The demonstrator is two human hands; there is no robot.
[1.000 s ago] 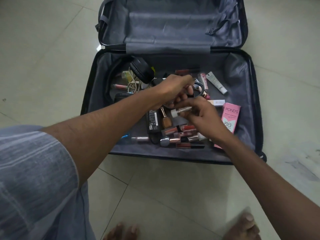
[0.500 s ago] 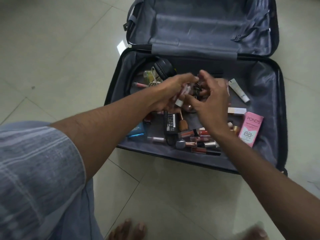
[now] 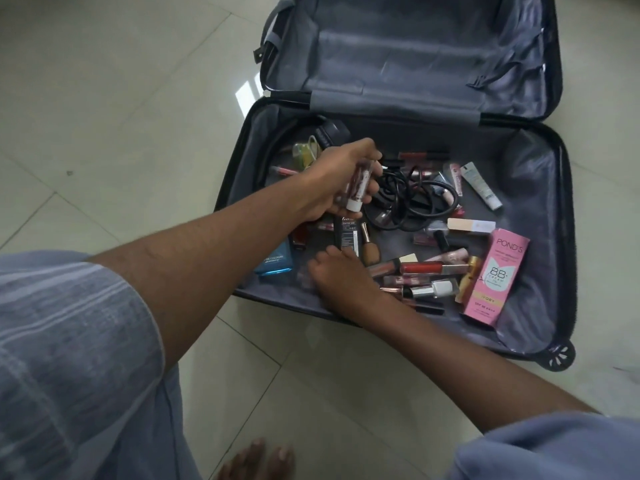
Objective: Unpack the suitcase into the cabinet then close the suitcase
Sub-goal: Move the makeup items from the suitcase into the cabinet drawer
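Note:
The dark suitcase (image 3: 540, 209) lies open on the tiled floor, its lid flat behind it. Inside are several lipsticks, small bottles and tubes, a pink cream box (image 3: 495, 275), a blue box (image 3: 275, 261), a coiled black cable (image 3: 408, 199) and black headphones (image 3: 332, 133). My left hand (image 3: 341, 183) hovers over the left middle of the case and grips a few small cosmetic bottles (image 3: 116, 188), one with a white cap. My right hand (image 3: 341, 277) is down at the front of the case, fingers on small items beside the blue box; what they touch is blurred.
Pale floor tiles surround the case on all sides. A suitcase wheel (image 3: 557, 356) sticks out at the front right corner. My bare toes (image 3: 256, 459) show at the bottom edge. No cabinet is in view.
My right hand left the bottles in my left hand and dropped to the front left of the case. The left hand kept hold of its bottles. The camera shifted, so the case sits further right.

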